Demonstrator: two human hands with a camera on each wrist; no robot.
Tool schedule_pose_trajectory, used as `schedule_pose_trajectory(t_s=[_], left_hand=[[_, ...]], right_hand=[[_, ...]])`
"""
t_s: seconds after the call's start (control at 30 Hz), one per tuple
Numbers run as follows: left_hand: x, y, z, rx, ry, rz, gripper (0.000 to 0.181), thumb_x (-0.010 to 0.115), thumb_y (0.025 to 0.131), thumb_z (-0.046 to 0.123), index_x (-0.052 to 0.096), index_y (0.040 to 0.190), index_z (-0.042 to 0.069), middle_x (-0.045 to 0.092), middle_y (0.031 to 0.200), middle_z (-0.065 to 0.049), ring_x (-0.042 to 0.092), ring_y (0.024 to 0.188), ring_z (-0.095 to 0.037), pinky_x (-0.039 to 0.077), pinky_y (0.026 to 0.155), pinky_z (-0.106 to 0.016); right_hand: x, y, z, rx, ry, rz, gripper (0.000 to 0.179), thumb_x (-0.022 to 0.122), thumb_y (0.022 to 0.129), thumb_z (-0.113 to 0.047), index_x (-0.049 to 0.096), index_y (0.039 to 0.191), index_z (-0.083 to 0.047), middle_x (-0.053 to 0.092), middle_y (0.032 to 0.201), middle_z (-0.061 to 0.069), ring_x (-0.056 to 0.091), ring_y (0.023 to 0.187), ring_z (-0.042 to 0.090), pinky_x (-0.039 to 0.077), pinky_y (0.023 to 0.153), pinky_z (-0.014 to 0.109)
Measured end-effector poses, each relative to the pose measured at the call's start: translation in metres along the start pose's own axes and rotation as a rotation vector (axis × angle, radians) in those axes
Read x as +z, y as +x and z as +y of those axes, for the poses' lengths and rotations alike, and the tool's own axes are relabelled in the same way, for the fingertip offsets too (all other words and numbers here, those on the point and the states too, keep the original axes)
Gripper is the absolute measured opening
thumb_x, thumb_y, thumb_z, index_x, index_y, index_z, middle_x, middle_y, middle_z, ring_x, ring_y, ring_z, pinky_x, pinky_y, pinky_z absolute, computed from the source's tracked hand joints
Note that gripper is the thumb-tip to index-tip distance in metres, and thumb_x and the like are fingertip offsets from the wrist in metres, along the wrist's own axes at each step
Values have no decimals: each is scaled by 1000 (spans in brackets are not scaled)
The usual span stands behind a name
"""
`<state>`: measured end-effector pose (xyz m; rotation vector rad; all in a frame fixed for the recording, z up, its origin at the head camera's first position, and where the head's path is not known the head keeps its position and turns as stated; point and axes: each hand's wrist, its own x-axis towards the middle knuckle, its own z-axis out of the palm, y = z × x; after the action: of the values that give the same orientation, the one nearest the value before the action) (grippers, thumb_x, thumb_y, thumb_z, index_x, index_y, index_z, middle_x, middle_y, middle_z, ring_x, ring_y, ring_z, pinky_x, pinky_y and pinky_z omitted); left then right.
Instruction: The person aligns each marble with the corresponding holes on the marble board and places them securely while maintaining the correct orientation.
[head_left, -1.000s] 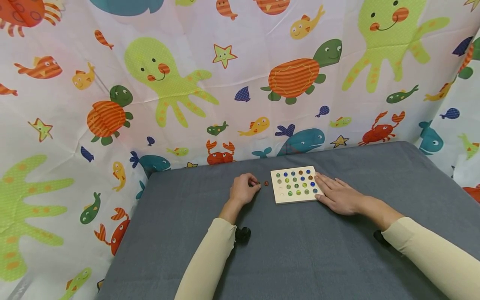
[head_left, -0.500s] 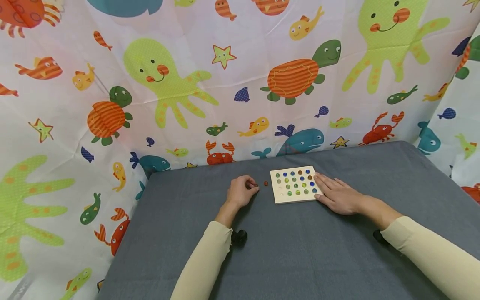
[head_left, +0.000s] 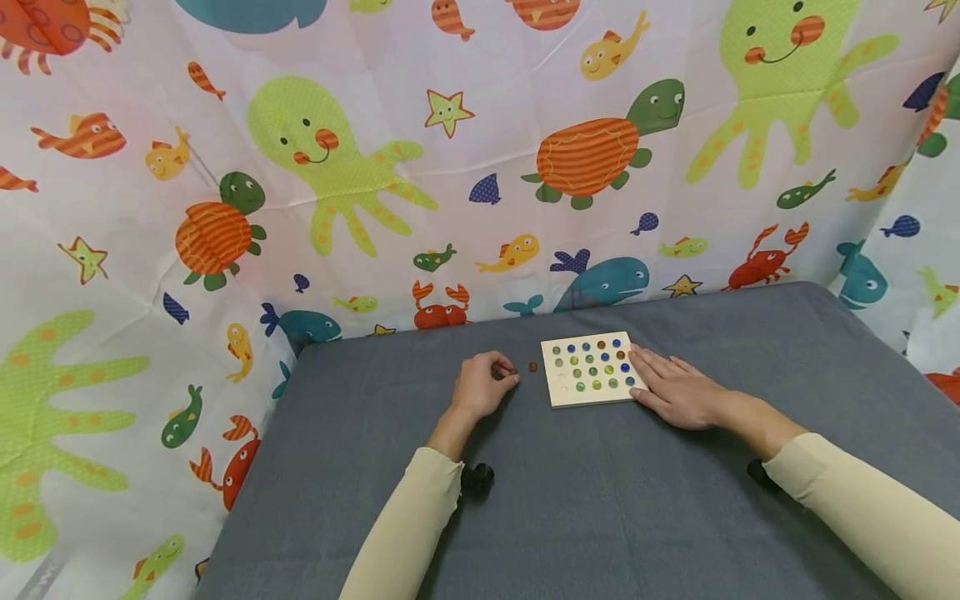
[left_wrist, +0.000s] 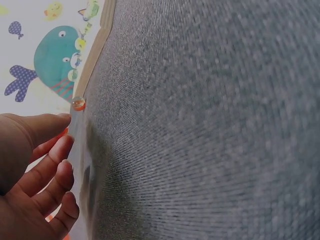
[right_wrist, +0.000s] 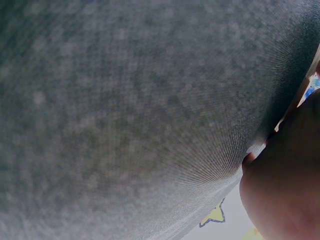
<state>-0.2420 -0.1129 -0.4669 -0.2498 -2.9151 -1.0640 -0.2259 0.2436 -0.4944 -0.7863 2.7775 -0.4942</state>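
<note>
My left hand [head_left: 483, 385] is low over the grey cloth, left of the board. Thumb and forefinger pinch a small dark marble [head_left: 514, 371], mostly covered by the fingers; the left wrist view hides it behind the thumb. Just beyond the fingertips a single orange-brown marble [head_left: 532, 367] lies on the cloth; it shows as a clear orange ball [left_wrist: 78, 103] in the left wrist view. A pale wooden board [head_left: 555, 398] holds rows of coloured marbles, with two bare hollows at its lower left. My right hand [head_left: 681, 395] lies flat, straight fingers resting on the board's right edge.
Grey cloth [head_left: 600, 500] covers the table. Behind its far edge hangs a white curtain [head_left: 465, 208] printed with sea animals. Dark wrist cameras [head_left: 477, 479] sit under both cream sleeves [head_left: 405, 525].
My left hand has shifted slightly left, away from the orange-brown marble, the dark marble moving with its fingertips. The right hand and the board stay put.
</note>
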Motion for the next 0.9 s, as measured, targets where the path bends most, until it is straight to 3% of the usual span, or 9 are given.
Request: schedule_pose_trajectory(t_s=[0.2,0.63,0.9], left_hand=[[2,-3,5,5,-23,-12,9,79,92,22,75,97,15,70,86,5,60,74,-12,50,73,-34],[7,-7,15,26,-39,-14,13,80,92,21,75,100,12,70,87,4,58,70,-10,48,67,-31],[9,-7,19,23,-48,-34,15,79,92,23,75,102,13,69,88,5,58,71,-9,47,67,-29]], right_hand=[[1,0,1,5,1,2,84,26,107,-63,13,163,-3,9,171,17,12,156,39,10,119,65],[-5,-8,-11,-20,24,37,76,36,109,-51,17,162,0,13,169,21,16,154,43,12,116,68],[0,-4,-6,2,14,13,76,35,110,-52,15,163,-2,11,170,18,14,155,40,11,118,66]])
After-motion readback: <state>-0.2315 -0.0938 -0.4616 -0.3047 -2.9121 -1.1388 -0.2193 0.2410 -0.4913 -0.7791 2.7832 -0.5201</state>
